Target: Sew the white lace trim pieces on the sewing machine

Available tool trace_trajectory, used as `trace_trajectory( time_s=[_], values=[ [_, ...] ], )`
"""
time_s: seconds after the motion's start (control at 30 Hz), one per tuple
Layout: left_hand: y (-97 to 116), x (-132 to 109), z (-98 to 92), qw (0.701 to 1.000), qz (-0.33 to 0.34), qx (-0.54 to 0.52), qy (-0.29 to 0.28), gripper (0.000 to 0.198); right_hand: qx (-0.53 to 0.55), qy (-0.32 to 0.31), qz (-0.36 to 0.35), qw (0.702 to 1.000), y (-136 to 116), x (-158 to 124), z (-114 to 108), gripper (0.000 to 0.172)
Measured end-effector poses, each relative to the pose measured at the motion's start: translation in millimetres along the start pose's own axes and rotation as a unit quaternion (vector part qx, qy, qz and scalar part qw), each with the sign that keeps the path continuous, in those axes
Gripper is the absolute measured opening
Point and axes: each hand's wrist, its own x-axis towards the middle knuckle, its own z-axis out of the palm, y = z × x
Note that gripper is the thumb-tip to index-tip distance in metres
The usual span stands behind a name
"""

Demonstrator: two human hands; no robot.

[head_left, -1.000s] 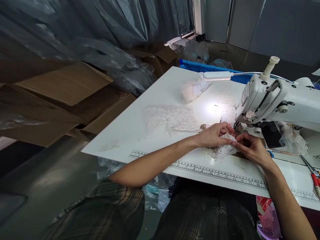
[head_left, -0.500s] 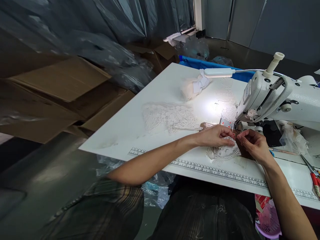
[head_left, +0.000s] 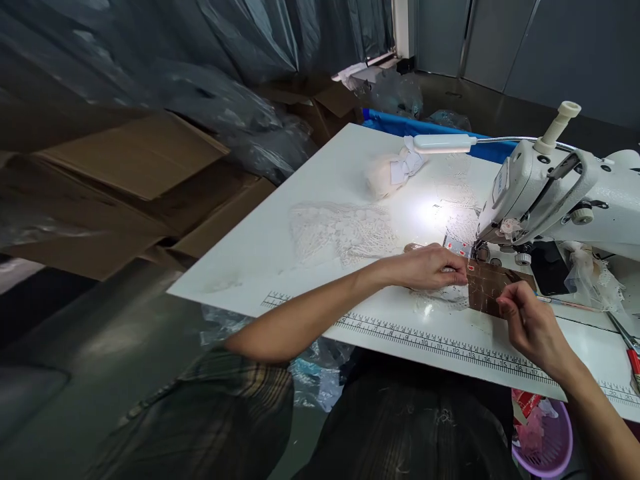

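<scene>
My left hand (head_left: 435,268) is closed, its fingers pinched together over a piece of white lace (head_left: 450,297) lying before the sewing machine's (head_left: 540,193) needle area. Most of that lace is hidden under the hand. My right hand (head_left: 530,320) is closed too, thumb against curled fingers, over the right end of the brown plate (head_left: 485,285). Whatever it may hold is too small or hidden to make out. A dark pointed tip (head_left: 512,275) shows just beyond its knuckles; I cannot tell whether the hand touches it.
Flat lace (head_left: 345,230) and a pale bundle (head_left: 390,175) lie on the white table (head_left: 240,267). A lamp (head_left: 443,143) lights the needle area. Right of it are a black phone (head_left: 550,267), crumpled lace (head_left: 595,277) and red-handled scissors (head_left: 634,363). A purple basket (head_left: 565,440) stands below; cardboard boxes (head_left: 135,160) at left.
My right hand has drawn away from the left, moving right and toward me, uncovering the brown plate. The left hand stays at the lace, its fingers more curled. The view has shifted slightly.
</scene>
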Motion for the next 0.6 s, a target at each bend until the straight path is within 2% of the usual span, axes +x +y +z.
trace_trajectory(
  time_s=[0.07,0.13,0.2,0.23,0.33,0.43,0.53,0.6],
  values=[
    [2.2,2.7,-1.7,0.998,0.039,0.031,0.026,0.019,0.018,0.012,0.009,1.0,-0.2,-2.2,4.6,0.021],
    [4.7,0.9,-6.8,0.991,0.078,0.067,0.091,0.022,0.062,0.031,0.031,0.997,-1.4,0.0,11.9,0.024],
    [7.1,-5.9,-12.9,0.977,0.083,0.128,0.15,0.025,0.117,0.058,0.055,0.99,-2.6,5.3,18.2,0.029],
    [8.0,-10.3,-14.7,0.971,0.078,0.161,0.16,0.024,0.146,0.073,0.067,0.984,-3.2,8.4,20.3,0.032],
    [7.6,-20.1,-10.4,0.964,0.083,0.221,0.119,0.02,0.234,0.101,0.097,0.962,-6.6,17.4,24.0,0.04],
    [0.8,-18.0,5.4,0.964,0.1,0.236,0.068,0.017,0.313,0.08,0.126,0.938,-12.5,23.3,27.2,0.045],
    [-8.8,-9.2,17.7,0.968,0.106,0.216,0.064,0.016,0.366,0.052,0.149,0.917,-16.5,25.6,31.8,0.048],
    [-12.8,-5.4,19.7,0.976,0.097,0.183,0.071,0.015,0.374,0.05,0.144,0.915,-16.3,26.0,34.4,0.049]
  ],
)
